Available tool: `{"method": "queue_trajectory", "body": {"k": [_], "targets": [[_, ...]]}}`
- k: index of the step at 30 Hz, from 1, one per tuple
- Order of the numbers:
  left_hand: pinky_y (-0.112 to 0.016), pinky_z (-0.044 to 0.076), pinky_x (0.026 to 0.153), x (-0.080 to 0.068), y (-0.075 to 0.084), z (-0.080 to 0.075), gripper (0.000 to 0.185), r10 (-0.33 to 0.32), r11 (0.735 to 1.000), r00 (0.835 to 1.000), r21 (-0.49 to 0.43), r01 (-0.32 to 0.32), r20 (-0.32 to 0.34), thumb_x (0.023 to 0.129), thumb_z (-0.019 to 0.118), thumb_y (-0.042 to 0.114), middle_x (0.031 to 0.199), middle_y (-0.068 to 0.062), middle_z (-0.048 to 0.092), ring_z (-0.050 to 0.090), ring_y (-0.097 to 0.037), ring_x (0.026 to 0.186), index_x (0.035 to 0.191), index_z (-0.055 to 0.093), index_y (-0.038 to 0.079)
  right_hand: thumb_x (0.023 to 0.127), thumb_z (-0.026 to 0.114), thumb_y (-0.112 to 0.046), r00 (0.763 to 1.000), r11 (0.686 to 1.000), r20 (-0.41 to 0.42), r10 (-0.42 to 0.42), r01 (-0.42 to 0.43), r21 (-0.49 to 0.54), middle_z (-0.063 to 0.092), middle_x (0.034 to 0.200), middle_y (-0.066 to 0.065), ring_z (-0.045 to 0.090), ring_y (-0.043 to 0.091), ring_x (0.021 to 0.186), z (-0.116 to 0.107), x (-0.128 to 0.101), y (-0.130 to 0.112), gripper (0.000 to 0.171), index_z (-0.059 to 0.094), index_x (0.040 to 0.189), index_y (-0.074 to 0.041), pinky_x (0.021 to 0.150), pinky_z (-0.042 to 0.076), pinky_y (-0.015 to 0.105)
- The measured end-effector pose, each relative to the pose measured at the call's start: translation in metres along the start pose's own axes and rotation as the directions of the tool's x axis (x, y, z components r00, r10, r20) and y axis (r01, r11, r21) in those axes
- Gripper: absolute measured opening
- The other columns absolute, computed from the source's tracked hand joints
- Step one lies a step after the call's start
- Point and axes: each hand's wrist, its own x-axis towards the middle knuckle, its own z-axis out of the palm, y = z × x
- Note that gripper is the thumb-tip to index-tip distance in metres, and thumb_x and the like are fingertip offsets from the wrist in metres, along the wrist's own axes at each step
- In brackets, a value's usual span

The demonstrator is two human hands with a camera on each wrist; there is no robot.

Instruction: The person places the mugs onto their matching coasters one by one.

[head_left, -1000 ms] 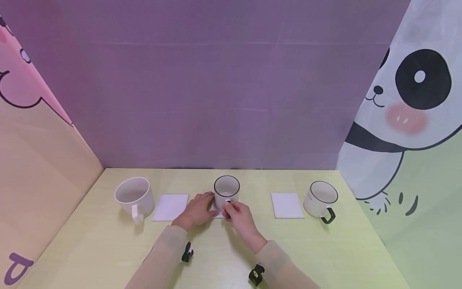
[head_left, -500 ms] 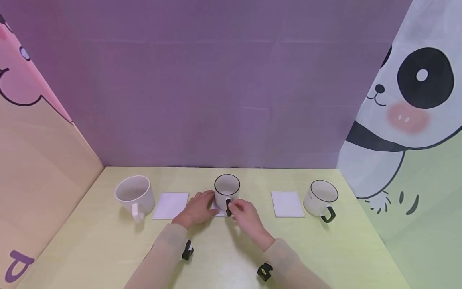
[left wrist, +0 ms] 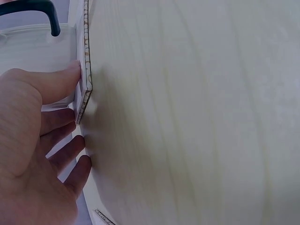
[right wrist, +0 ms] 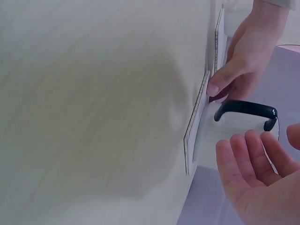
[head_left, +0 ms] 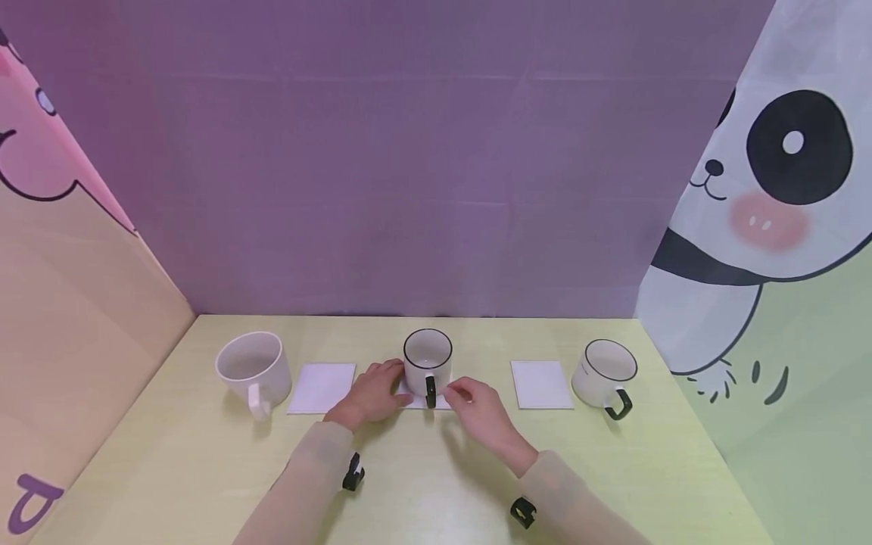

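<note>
Pressing coaster (head_left: 415,400) edge – left hand (head_left: 371,393); mug (head_left: 427,362) atop.

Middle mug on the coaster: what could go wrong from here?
1. The left hand presses the coaster edge; a nudge could slide it and rock the middle mug.
2. The right hand hovers open beside the black handle; a careless pull-back might clip it and turn the mug.
3. The mug looks off-centre on the coaster, so it may tip.
</note>
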Motion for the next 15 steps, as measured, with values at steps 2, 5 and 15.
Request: {"method": "queue_trajectory", "body": {"k": [2,5,15], "targets": [[-0.058,0.035,0.113,0.0,0.0,0.0,0.063,0.0,1.0,1.0,0.004,0.0,-0.001,0.093,0.072,0.028,0.152,-0.016,0.048,0.042,-0.04,0.138,0.145,0.052,-0.001,0.102,0.061,-0.02,1.0,1.0,-0.004,-0.016,0.016,-0.018,0.072,0.098,0.007,0.065,0.026,0.095,-0.003,-0.002,0.0,0.023,0.071,0.106,-0.001,0.086,0.053,0.043],[-0.059,0.035,0.113,0.0,-0.001,0.001,0.063,0.002,1.0,1.0,0.005,-0.002,-0.005,0.092,0.072,0.028,0.151,-0.017,0.048,0.043,-0.04,0.138,0.144,0.052,-0.001,0.103,0.06,-0.021,1.0,0.999,-0.001,-0.023,0.023,-0.038,0.072,0.099,0.006,0.065,0.027,0.097,-0.008,-0.003,-0.001,0.024,0.071,0.107,-0.001,0.088,0.053,0.045],[-0.058,0.036,0.112,0.0,0.0,0.001,0.062,0.008,1.0,1.0,-0.005,-0.008,-0.005,0.092,0.072,0.027,0.151,-0.016,0.049,0.044,-0.04,0.137,0.143,0.053,-0.001,0.103,0.059,-0.02,1.0,0.998,0.005,-0.021,0.022,-0.055,0.071,0.098,0.003,0.066,0.025,0.098,-0.016,-0.007,0.001,0.021,0.071,0.107,-0.003,0.086,0.055,0.041]]}}
